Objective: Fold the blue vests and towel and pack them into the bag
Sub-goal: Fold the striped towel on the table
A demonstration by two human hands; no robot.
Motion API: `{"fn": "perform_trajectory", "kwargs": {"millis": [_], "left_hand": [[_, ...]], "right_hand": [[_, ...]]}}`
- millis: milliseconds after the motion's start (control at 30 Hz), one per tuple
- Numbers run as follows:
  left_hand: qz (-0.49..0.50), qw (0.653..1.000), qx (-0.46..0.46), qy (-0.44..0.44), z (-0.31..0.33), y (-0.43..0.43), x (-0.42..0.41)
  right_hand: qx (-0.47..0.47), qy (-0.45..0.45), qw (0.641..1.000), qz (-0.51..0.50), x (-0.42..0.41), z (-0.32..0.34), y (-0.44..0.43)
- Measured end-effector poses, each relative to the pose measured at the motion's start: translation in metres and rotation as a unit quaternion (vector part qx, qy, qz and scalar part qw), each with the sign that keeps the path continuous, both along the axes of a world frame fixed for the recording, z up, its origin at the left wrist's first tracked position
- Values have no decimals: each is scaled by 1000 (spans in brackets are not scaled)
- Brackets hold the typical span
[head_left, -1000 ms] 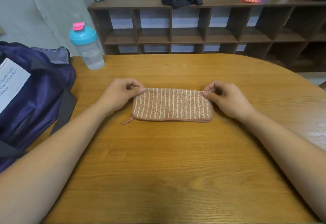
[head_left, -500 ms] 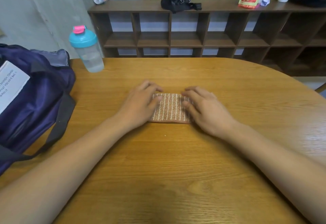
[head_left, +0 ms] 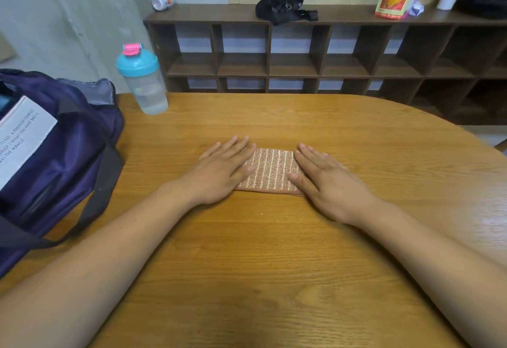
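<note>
We start with the bench (head_left: 274, 265), which carries everything the task concerns. On its left edge sits the bag (head_left: 63, 161), dark purple, with a white label (head_left: 22, 139) and a black strap (head_left: 104, 183) trailing over the wood. No blue vests show anywhere on the bench, so we judge they are probably packed inside, though from this angle the bag's contents are hidden. Behind the bag's far corner stands a bottle (head_left: 142, 81), apart from the work and no part of it.

The towel (head_left: 270, 168) lies mid-bench, well apart from the bag, folded to a small striped rectangle with its near edge even. The left hand (head_left: 222, 173) rests flat on its left end and the right hand (head_left: 329, 185) on its right end, leaving a strip of cloth bare between them. The fingers (head_left: 238, 146) of both are straight and loosely together, pressing down on the cloth and gripping nothing; the outer ones spill onto the wood.

So we read the folding as done or nearly so, this being the flattening of the last fold. What remains, as we judge it, is to lift the towel, carry it leftward and put it in the bag, and perhaps to close the bag.
</note>
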State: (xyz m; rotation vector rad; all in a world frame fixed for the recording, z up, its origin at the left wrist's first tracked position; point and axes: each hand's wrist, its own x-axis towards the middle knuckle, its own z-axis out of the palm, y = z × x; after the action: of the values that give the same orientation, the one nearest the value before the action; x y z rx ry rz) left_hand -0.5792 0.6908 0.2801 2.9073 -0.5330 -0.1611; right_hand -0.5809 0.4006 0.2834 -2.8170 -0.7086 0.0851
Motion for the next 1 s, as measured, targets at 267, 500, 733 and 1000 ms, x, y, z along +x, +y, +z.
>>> {"fn": "perform_trajectory", "kwargs": {"millis": [267,500,733,1000], "left_hand": [[66,978,-46,-194,14,-2,4],[65,988,-81,-115,6,-11,5],[-41,982,-183,-34,34,-11,-28],[-147,983,-110,-6,31,-30,-47]], "right_hand": [[31,-169,983,66,-19,13,7],[62,-145,974,162,-32,10,21],[85,-137,980,114,-23,5,12],[96,-128,982,99,-19,4,7]]}}
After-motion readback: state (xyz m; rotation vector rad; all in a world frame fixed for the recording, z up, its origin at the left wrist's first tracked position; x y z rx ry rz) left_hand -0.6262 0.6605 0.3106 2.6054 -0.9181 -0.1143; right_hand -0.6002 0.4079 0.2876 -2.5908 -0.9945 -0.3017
